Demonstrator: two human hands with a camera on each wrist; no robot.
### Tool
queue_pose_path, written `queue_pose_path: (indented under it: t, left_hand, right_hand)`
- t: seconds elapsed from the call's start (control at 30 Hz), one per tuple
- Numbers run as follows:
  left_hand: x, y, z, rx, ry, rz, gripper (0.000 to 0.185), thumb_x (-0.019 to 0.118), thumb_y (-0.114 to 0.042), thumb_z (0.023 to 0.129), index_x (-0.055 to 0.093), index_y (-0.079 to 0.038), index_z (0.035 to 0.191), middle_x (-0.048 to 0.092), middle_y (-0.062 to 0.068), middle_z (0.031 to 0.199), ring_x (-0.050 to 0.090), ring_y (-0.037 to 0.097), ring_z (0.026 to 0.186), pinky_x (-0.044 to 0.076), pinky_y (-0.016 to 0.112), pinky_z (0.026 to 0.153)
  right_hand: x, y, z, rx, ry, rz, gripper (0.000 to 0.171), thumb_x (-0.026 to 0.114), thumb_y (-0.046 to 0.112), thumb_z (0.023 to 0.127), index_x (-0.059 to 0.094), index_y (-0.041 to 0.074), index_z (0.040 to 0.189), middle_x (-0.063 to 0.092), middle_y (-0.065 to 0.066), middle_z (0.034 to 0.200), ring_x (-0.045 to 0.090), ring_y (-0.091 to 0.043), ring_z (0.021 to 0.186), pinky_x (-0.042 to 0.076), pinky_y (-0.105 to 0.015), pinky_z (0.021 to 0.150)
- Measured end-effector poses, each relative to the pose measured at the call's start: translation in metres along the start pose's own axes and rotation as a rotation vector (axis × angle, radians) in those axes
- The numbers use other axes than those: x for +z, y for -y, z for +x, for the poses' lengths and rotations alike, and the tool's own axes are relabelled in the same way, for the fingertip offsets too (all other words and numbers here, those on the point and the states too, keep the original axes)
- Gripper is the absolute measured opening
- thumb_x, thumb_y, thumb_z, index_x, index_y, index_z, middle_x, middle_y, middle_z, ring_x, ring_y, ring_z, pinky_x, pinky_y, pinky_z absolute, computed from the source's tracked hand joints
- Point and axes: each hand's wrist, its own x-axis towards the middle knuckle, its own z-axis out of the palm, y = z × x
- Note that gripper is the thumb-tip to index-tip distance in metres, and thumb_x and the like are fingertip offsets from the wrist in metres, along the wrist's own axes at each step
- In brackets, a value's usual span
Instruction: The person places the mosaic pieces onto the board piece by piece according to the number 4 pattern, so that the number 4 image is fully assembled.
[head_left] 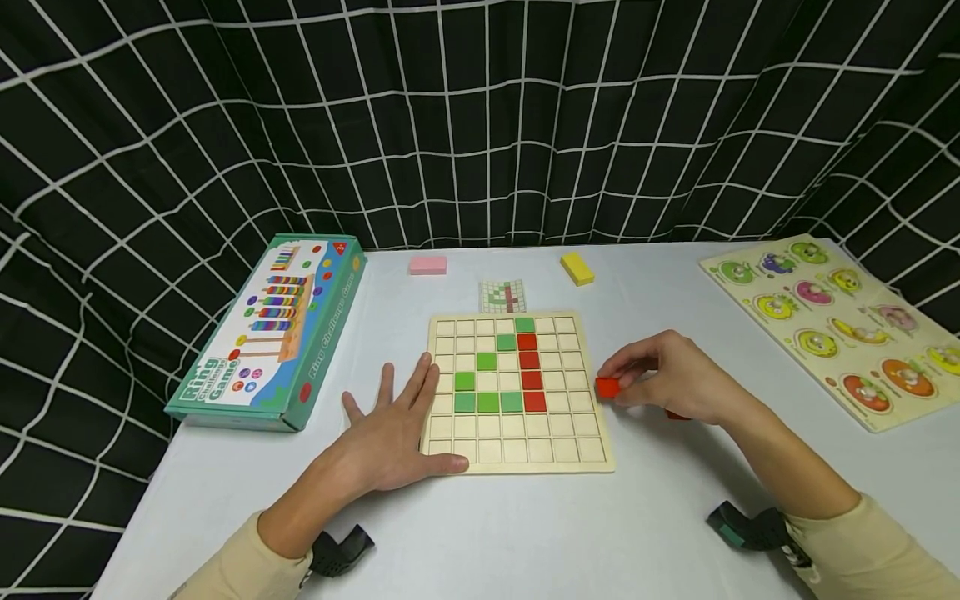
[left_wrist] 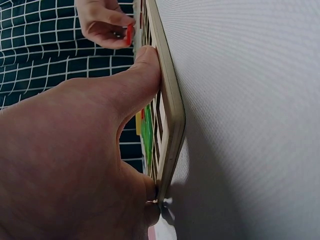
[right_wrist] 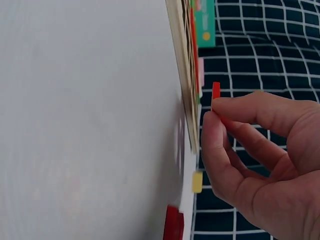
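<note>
A: Report the state of both hands.

B: The left hand (head_left: 393, 437) lies flat, fingers straight and spread, at the 8 o'clock corner of the grid board (head_left: 577, 454). In the left wrist view its thumb (left_wrist: 137, 75) presses against the board's edge (left_wrist: 172, 100). It holds nothing. The right hand (head_left: 671, 375) is closed in a pinch on a red tile (head_left: 607, 387); in the right wrist view the tile (right_wrist: 215, 92) stands out above the thumb and forefinger.

A: Position of the red tile?

B: Just off the board's 3 o'clock edge, held above the counter (head_left: 525, 533), not in any cell. A second red piece (head_left: 677, 414) shows under the right hand at its 6 o'clock; the right wrist view shows it (right_wrist: 173, 223) lying on the counter.

A: Board contents?

B: A column of four red tiles (head_left: 531, 371) right of centre. Green tiles (head_left: 487, 402) form a diagonal and a row meeting that column.

A: Surrounding items?

B: A small pattern card (head_left: 502, 295) at the board's 12 o'clock. A pink block (head_left: 427, 265) at 11 o'clock, a yellow block (head_left: 577, 267) at 1 o'clock. A ring game box (head_left: 270, 333) at 9 o'clock, well apart from the left hand. A fruit peg puzzle (head_left: 840, 325) at 3 o'clock.
</note>
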Motion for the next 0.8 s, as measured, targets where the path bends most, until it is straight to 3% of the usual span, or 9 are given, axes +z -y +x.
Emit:
queue_pose_path:
  t: [0.13,0.27,0.8]
  left_hand:
    - [0.000,0.000,0.001,0.004,0.000,-0.013,0.125,0.070,-0.076,0.082,0.007,-0.013,0.169,-0.007,-0.001,0.177,-0.005,0.052,0.158,0.003,0.095,0.099]
    - [0.000,0.000,0.001,0.007,0.004,-0.020,0.124,0.071,-0.075,0.082,0.006,-0.013,0.169,-0.007,0.000,0.177,-0.007,0.053,0.158,0.002,0.095,0.099]
    - [-0.001,-0.001,0.000,0.004,0.001,-0.005,0.124,0.070,-0.075,0.083,0.007,-0.012,0.169,-0.006,0.000,0.177,-0.005,0.052,0.158,0.004,0.094,0.100]
  right_hand:
    - [0.005,0.007,0.000,-0.023,0.003,0.015,0.027,0.088,0.007,0.078,0.081,0.011,0.104,0.075,-0.005,0.095,0.063,-0.021,0.086,0.049,-0.027,0.058]
    - [0.011,0.013,0.001,-0.061,0.007,0.023,0.028,0.088,0.006,0.078,0.081,0.009,0.105,0.076,-0.004,0.096,0.064,-0.020,0.086,0.052,-0.025,0.069]
    - [0.032,0.032,0.009,-0.110,0.074,0.034,0.025,0.082,-0.001,0.076,0.080,0.013,0.098,0.073,-0.001,0.088,0.064,-0.019,0.083,0.051,-0.024,0.070]
